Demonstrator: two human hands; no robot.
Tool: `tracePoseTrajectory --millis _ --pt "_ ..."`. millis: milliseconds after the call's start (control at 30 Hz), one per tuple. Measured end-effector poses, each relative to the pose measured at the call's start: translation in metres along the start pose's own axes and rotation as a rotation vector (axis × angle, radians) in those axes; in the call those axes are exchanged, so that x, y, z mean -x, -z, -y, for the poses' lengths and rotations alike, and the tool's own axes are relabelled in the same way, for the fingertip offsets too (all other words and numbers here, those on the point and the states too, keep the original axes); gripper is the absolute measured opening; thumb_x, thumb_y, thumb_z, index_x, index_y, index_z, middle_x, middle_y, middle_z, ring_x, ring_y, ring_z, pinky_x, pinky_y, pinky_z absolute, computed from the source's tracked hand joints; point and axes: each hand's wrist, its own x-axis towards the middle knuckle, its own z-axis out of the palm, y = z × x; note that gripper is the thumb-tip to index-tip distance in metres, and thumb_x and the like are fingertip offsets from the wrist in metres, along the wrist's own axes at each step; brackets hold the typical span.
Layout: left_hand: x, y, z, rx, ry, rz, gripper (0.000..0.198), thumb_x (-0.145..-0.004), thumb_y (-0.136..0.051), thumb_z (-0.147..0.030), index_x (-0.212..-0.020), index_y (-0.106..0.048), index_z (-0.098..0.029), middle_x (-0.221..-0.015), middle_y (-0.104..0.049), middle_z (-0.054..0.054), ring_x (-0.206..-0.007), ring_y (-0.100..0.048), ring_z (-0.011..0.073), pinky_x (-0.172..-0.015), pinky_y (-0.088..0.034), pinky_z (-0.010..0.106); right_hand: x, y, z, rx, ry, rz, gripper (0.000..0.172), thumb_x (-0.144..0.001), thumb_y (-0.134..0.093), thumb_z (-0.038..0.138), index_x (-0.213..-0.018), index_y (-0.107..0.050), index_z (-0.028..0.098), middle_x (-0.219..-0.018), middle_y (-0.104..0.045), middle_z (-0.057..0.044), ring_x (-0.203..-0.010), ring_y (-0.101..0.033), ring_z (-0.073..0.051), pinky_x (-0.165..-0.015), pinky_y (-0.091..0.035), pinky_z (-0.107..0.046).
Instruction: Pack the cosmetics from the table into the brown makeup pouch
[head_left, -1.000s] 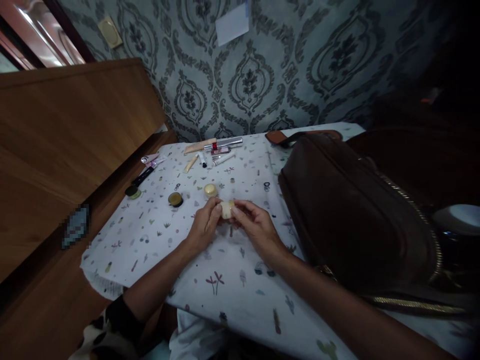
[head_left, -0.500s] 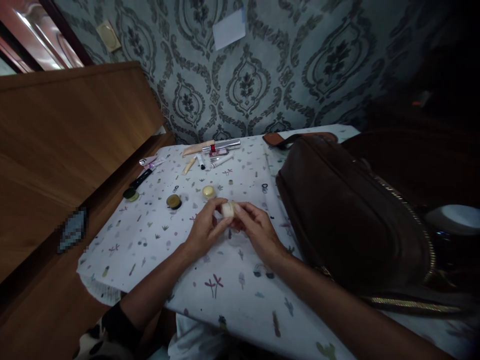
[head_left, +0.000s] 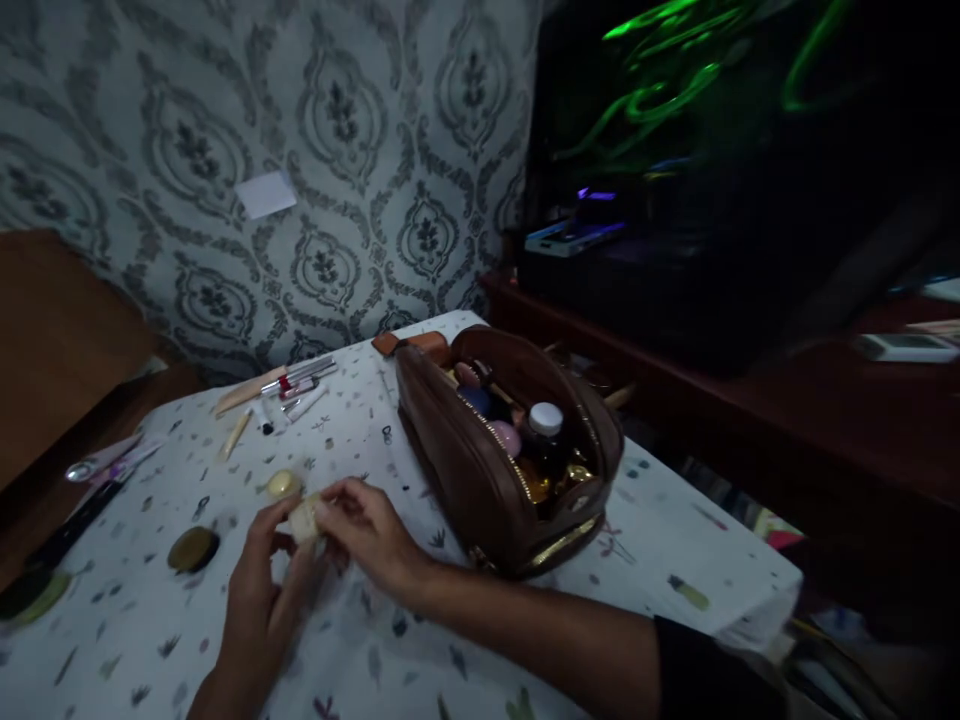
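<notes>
Between my two hands is a small cream-coloured jar (head_left: pixel 306 520), raised just over the patterned tablecloth. My left hand (head_left: pixel 262 585) pinches it from the left with thumb and fingers. From the other side, the fingers of my right hand (head_left: pixel 367 530) close on it too. Just behind the fingers sits a pale yellow round jar (head_left: pixel 283 485). A dark gold round jar (head_left: pixel 193 549) lies to the left of my left hand. An open brown zip bag (head_left: pixel 465 470) stands right of my right hand, holding a white-capped bottle (head_left: pixel 545 420) and other items.
Several makeup tubes (head_left: pixel 300 385) lie at the table's back, near the wall. More slim items (head_left: pixel 105 465) and a dark round container (head_left: pixel 34 597) are at the far left. A dark red cabinet (head_left: pixel 675 400) with a black screen (head_left: pixel 712 200) stands beyond the bag.
The view has swung right, so the bag's open top and the dark screen show. Both hands keep hold of the cream-coloured jar, in nearly the same place above the table.
</notes>
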Motion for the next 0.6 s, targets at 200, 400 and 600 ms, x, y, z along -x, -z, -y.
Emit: tracePoseTrajectory --millis 200,400,600 --pt "-0.01 0.005 -0.03 0.069 0.205 -0.052 0.045 -0.095 -0.04 -0.057 -0.114 -0.06 -0.021 -0.096 -0.071 0.004 -0.072 -0.066 0.0204 -0.061 -0.053 0.032 0.026 -0.008 0.036 0.312 0.314 0.007 0.026 -0.085 -0.062 0.036 -0.103 -0.06 0.018 -0.086 -0.06 0.0 -0.075 -0.055 -0.013 -0.065 -0.042 -0.023" --pt "-0.022 0.006 -0.06 0.014 0.017 -0.218 0.03 -0.096 -0.046 -0.046 -0.106 -0.061 -0.022 -0.099 -0.068 0.004 -0.088 -0.067 0.0219 -0.078 -0.054 0.035 0.045 -0.003 0.078 0.357 0.392 0.037 0.027 -0.086 -0.063 0.034 -0.107 -0.059 0.018 -0.085 -0.058 0.0 -0.073 -0.053 -0.011 -0.065 -0.042 -0.022" --pt "-0.046 -0.008 -0.092 0.078 -0.4 -0.268 0.05 -0.094 -0.054 -0.045 -0.139 -0.048 -0.024 -0.114 -0.059 0.008 -0.089 -0.064 0.0215 -0.071 -0.056 0.034 0.073 0.019 0.132 0.447 0.421 0.05 0.026 -0.093 -0.06 0.035 -0.111 -0.058 0.018 -0.088 -0.061 -0.001 -0.077 -0.055 -0.011 -0.069 -0.045 -0.023"
